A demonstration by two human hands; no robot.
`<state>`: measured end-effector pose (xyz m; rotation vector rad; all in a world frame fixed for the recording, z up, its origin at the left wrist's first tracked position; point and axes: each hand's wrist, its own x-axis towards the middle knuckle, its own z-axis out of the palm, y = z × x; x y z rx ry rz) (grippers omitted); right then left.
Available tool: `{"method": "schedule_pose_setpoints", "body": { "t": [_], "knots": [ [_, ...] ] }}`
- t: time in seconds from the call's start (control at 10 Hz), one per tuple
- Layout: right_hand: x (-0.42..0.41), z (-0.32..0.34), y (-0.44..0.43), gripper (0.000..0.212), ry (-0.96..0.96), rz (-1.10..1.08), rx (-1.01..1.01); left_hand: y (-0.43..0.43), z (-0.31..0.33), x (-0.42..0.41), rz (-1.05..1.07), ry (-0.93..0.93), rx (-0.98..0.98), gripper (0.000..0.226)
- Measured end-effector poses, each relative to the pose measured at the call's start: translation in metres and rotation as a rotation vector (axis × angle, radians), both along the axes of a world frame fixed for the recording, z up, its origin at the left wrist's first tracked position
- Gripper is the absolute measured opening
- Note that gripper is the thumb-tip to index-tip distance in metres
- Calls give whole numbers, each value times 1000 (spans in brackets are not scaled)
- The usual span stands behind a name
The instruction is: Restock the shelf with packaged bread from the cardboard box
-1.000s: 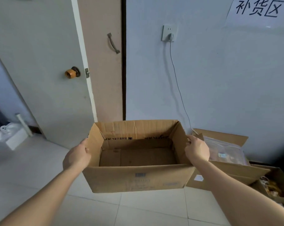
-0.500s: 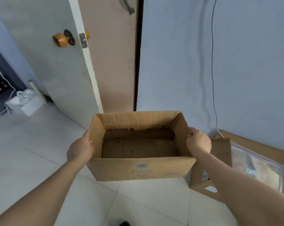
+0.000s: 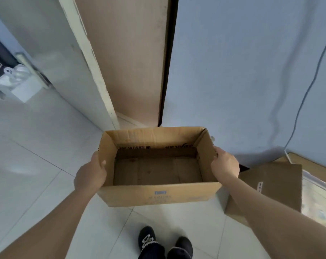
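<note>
Down by us are our two dark shoes (image 3: pixel 166 243) on the white floor tiles (image 3: pixel 37 165). A second ago we could not see them, so our head has tipped down.

Just past the shoes we hold the cardboard box (image 3: pixel 158 195) up off the floor. Our left hand (image 3: pixel 90 174) grips its left wall with the thumb hooked over the rim. Our right hand (image 3: pixel 224 165) grips the right wall the same way. The other fingers are hidden behind the card. The box is open on top and has no bread in it.

To the right, a second brown box (image 3: pixel 270 184) sits on the floor beside a clear bag (image 3: pixel 317 199). It looks closer to us now than before.

Farther off are the door (image 3: pixel 130 62), the blue wall (image 3: pixel 242 71) with a cable (image 3: pixel 308 90), and a white thing (image 3: pixel 16 83) at the far left.

We think we are bending to put the empty box down. The next bread may have to come from the box on the right.
</note>
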<state>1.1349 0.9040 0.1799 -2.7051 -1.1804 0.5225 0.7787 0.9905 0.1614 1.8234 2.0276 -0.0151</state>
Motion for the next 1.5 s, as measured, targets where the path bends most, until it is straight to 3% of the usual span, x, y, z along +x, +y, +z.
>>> {"method": "schedule_pose_setpoints", "body": {
  "t": [0.2,0.6,0.9,1.2,1.4,1.5],
  "knots": [
    [23,-90,29,55,27,47,-47,22,-83,18,69,-27,-96,48],
    [51,-314,74,62,85,89,-17,59,-291,48,298,-305,-309,65],
    [65,-427,109,66,42,97,6,89,-403,65,342,-365,-283,74],
    [66,-456,113,80,160,99,-153,92,-435,71,299,-338,-432,83],
    [50,-403,115,70,175,227,-285,88,-376,85,218,-299,-455,61],
    [41,-360,111,73,166,394,-363,88,-334,88,170,-244,-437,57]
  ]
}}
